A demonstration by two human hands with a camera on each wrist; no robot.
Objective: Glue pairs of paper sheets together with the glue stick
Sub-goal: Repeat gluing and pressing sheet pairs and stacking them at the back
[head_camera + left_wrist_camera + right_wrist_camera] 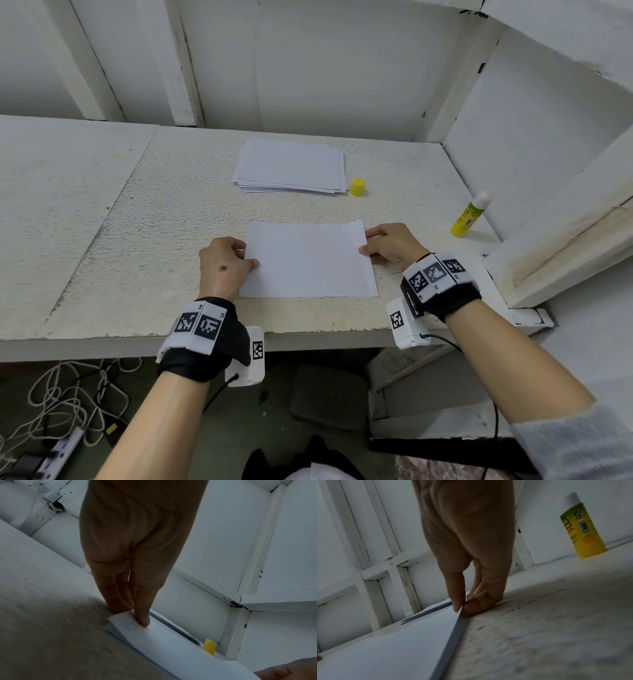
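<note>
The left hand [224, 265] and right hand [390, 245] lie nearest, each wearing a black wrist strap with white marker blocks. Between them a white sheet [308, 260] lies on the worktop [164, 240], near its front edge. The left hand pinches the sheet's left edge, thumb on top and fingers tucked beside and under it; in the left wrist view the thumb [142, 615] presses down on the paper's corner area. The right hand pinches the right edge the same way: in the right wrist view the thumb [456, 599] sits on top and curled fingers [479, 601] rest against the worktop at the paper's rim, with that edge raised a little. Whether this is one sheet or two laid together cannot be told.

Farther back, a stack [291, 166] of white paper lies slightly fanned. A yellow cap [357, 187] stands just beside its near right corner. The glue stick [469, 216], yellow with a white tip showing, stands upright well to the right, near the side wall, apart from both hands.
</note>
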